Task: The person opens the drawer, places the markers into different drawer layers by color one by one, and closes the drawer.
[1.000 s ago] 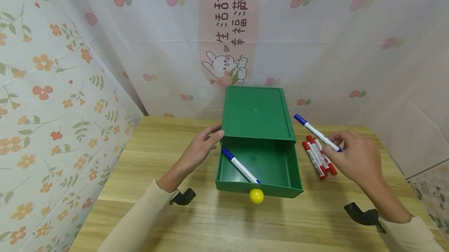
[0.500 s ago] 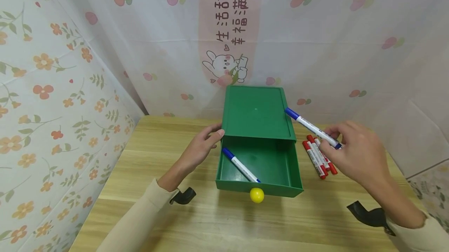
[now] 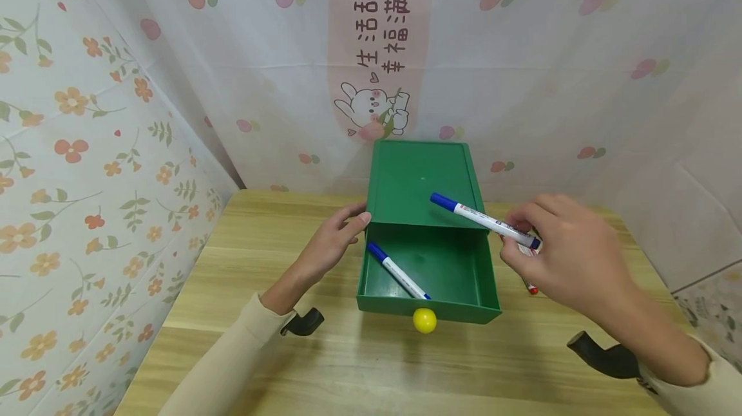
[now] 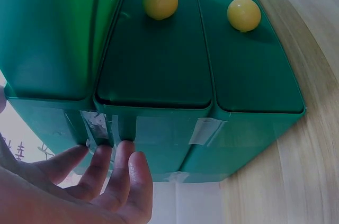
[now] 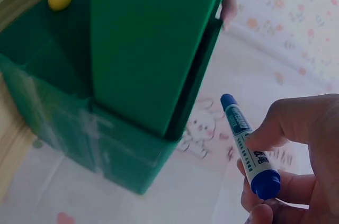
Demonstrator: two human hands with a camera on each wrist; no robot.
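Note:
My right hand (image 3: 570, 255) pinches a white marker with a blue cap (image 3: 484, 217) between thumb and fingers. The marker hangs over the front right of the green cabinet (image 3: 423, 174), blue cap pointing left. The cabinet's top drawer (image 3: 455, 268) is pulled out. Inside it, a second blue-capped marker (image 3: 400, 272) lies slantwise along the left. My left hand (image 3: 327, 242) rests against the cabinet's left side, its thumb at the top edge. In the left wrist view its fingers (image 4: 124, 168) touch the taped side wall. Behind my right hand, red-capped markers (image 3: 531, 288) are mostly hidden.
A yellow knob (image 3: 425, 321) sticks out from the open drawer's front. Two closed drawers with yellow knobs (image 4: 161, 1) sit below it. The wooden table (image 3: 278, 371) bears the cabinet, and patterned cloth (image 3: 278, 81) hangs close behind it.
My right hand has moved left with the blue-capped marker, from above the red markers to over the cabinet, and now covers most of the red ones. My left hand has stayed in place.

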